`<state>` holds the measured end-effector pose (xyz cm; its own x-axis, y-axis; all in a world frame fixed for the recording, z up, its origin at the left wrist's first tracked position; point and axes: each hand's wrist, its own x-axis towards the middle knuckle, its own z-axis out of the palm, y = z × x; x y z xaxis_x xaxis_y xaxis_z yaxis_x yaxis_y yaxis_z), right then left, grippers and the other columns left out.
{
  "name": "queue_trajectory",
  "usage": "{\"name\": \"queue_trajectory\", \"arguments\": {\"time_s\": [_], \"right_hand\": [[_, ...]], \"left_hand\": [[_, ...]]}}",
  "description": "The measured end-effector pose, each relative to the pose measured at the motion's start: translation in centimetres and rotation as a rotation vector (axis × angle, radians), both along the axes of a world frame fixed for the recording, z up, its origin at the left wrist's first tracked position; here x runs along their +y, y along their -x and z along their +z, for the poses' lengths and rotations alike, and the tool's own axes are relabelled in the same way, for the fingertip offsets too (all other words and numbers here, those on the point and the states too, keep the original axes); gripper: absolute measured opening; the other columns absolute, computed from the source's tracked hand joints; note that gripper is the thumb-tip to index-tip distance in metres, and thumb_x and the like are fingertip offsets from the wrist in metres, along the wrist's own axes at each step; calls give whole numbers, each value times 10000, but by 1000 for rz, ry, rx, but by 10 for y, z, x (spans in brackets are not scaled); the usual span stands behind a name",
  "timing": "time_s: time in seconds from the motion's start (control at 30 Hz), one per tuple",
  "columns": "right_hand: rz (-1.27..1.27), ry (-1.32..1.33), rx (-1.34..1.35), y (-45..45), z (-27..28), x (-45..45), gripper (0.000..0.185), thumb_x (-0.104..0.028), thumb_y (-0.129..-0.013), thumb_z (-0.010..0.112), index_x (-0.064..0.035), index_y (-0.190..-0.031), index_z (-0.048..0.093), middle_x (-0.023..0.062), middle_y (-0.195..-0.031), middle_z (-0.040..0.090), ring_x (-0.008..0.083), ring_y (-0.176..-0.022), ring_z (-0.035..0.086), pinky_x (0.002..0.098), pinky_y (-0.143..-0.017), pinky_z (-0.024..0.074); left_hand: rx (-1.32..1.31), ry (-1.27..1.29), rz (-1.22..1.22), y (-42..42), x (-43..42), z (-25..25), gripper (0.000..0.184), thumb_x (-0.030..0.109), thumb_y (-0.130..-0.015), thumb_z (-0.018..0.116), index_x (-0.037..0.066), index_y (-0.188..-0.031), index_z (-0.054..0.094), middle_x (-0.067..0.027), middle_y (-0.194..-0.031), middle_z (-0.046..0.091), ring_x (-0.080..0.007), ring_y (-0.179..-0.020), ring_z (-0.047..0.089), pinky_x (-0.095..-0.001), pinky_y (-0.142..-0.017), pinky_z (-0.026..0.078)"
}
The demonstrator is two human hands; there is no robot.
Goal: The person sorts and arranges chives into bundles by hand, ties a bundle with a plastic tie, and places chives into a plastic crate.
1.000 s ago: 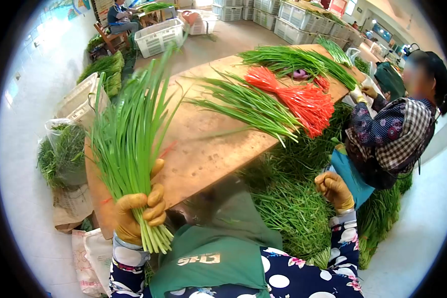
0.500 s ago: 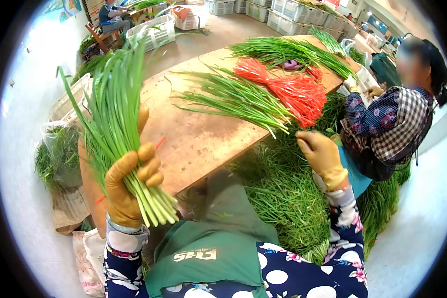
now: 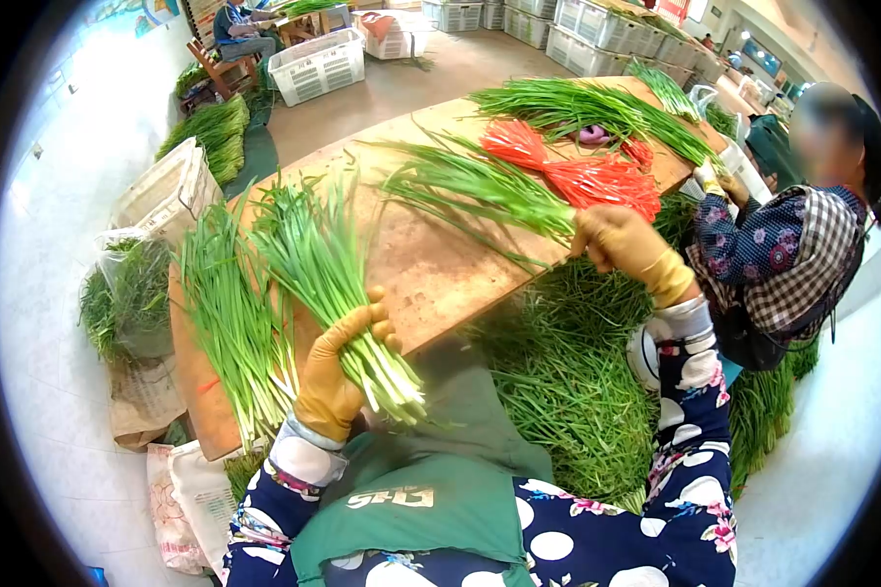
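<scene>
My left hand [image 3: 338,367], in a yellow-brown glove, is closed around the pale lower stems of a bunch of garlic chives [image 3: 313,254]. The leaves slant up and left over the wooden table [image 3: 431,284]. A second chive bunch [image 3: 235,323] lies beside it at the table's left end. My right hand [image 3: 626,249], gloved alike, has its fingers closed on the stem ends of some chives [image 3: 489,191] at the near edge. Behind that hand lies a bundle of red ties [image 3: 597,186]. The right fingertips are partly hidden among the stems.
More chives [image 3: 578,103] lie at the table's far side. A large pile of greens [image 3: 578,391] sits below its near edge. A co-worker [image 3: 793,245] is close on the right. White crates [image 3: 318,68] stand behind, and a bag of greens [image 3: 132,293] is at left.
My left hand has lowered its bunch toward the table and moved right. My right hand has gone from beside the chives to gripping them. The bunch at the left end now shows.
</scene>
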<state>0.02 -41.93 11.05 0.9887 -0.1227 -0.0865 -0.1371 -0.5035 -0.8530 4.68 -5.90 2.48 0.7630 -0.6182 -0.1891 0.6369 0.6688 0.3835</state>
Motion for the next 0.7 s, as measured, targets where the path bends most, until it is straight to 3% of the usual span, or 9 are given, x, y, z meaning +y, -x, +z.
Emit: {"name": "queue_trajectory", "arguments": {"time_s": [0.1, 0.13, 0.23, 0.27, 0.33, 0.43, 0.47, 0.6, 0.7], "right_hand": [[9, -355, -128, 7, 32, 6, 435, -376, -987, 478, -19, -793, 633, -19, -462, 420, 87, -374, 399, 222, -395, 301], [-11, -277, -79, 5, 30, 7, 430, -363, -975, 496, -23, -751, 636, 2, -482, 465, 120, -407, 456, 264, -415, 350], [-130, 913, -324, 5, -24, 28, 411, -328, -941, 549, -11, -692, 628, 50, -567, 588, 185, -527, 562, 358, -523, 449], [-82, 823, -334, 13, -27, 35, 375, -300, -946, 562, -15, -711, 630, 89, -578, 602, 200, -531, 581, 345, -528, 451], [-15, 224, -93, 37, -9, 64, 292, -301, -923, 563, -56, -793, 654, 198, -701, 626, 399, -686, 614, 448, -599, 482], [-88, 364, -412, 45, -41, 87, 268, -242, -936, 562, -27, -786, 619, 202, -669, 599, 389, -613, 603, 415, -529, 465], [-106, 282, -465, 55, -43, 99, 326, -271, -951, 578, -24, -745, 631, 116, -590, 594, 167, -509, 571, 299, -503, 443], [87, 472, -528, 85, -57, 152, 226, -187, -919, 588, -46, -744, 557, 139, -566, 518, 302, -483, 536, 384, -466, 412], [198, 341, -509, 95, -77, 174, 257, -190, -904, 590, -64, -701, 498, 140, -587, 497, 355, -529, 526, 429, -486, 411]], "left_hand": [[1, 109, 31, 8, 1, 19, 341, 40, -873, 622, -16, -1197, 531, -74, -969, 629, -168, -799, 603, -331, -760, 529], [2, 109, 34, 11, 2, 19, 341, 40, -873, 622, -16, -1197, 531, -74, -969, 629, -168, -799, 603, -331, -760, 529], [3, 19, 56, 22, 7, 12, 339, 56, -899, 605, 7, -1217, 499, -81, -979, 602, -165, -801, 573, -349, -784, 516], [41, -22, 63, 25, 7, 8, 319, 64, -901, 607, 14, -1202, 514, -93, -1006, 613, -176, -805, 595, -354, -785, 522], [83, 15, 29, 30, 9, -7, 306, 67, -905, 604, 21, -1196, 522, -105, -1029, 623, -185, -816, 611, -358, -790, 527], [111, -34, -10, 37, 1, -17, 292, 81, -916, 594, 22, -1193, 524, -115, -1060, 630, -204, -858, 622, -368, -813, 542], [106, -81, -14, 39, -2, -16, 288, 85, -917, 595, 25, -1191, 528, -115, -1072, 631, -208, -867, 624, -368, -818, 546], [58, -115, -30, 44, -15, -23, 330, 152, -929, 601, -23, -1202, 535, -227, -1290, 531, -289, -1131, 578, -433, -930, 521], [166, 7, -109, 42, -24, -17, 263, 124, -927, 598, 13, -1163, 574, -154, -1099, 654, -295, -1042, 636, -507, -993, 472]]}}
